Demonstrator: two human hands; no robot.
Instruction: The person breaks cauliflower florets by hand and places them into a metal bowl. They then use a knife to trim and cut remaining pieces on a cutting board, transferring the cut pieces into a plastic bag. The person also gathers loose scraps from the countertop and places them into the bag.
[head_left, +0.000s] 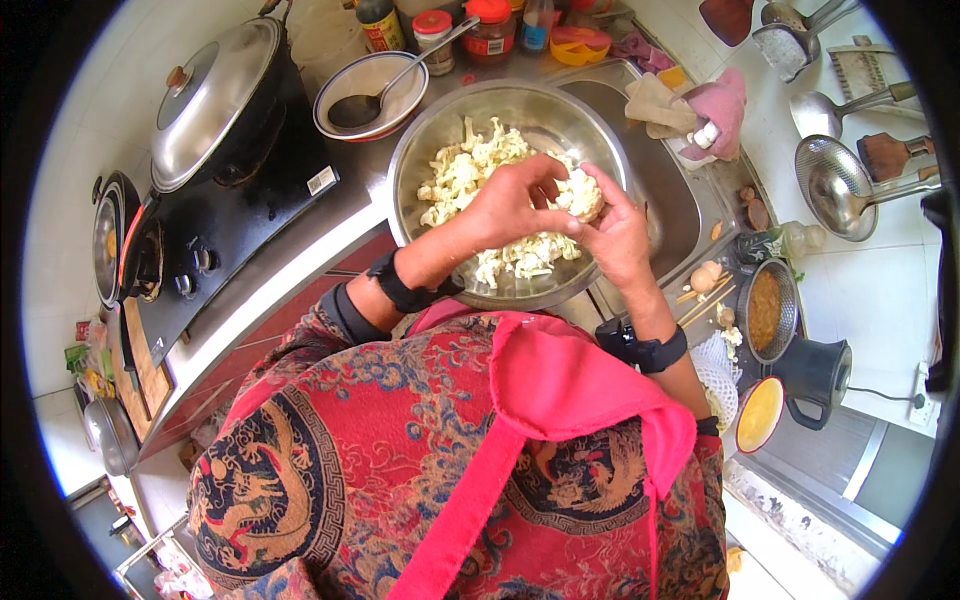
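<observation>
A large stainless steel bowl (431, 112) holds many cauliflower florets (465, 169), heaped mostly on its left side and bottom. Above it, my right hand (622, 232) grips a larger piece of cauliflower (581, 196) between thumb and fingers. My left hand (510, 199) meets it from the left, fingers curled, its thumb at the lower edge of the piece; whether its fingertips pinch anything is hidden. Both wrists wear black straps.
Left of the bowl are a white dish (330, 97) with a ladle and a black gas stove (247, 232) with a lidded wok (217, 105). Jars (487, 34) stand behind. At right lie a sink (675, 180), eggshells (703, 279), chopsticks (705, 304), a strainer (765, 307) and an electric kettle (814, 375).
</observation>
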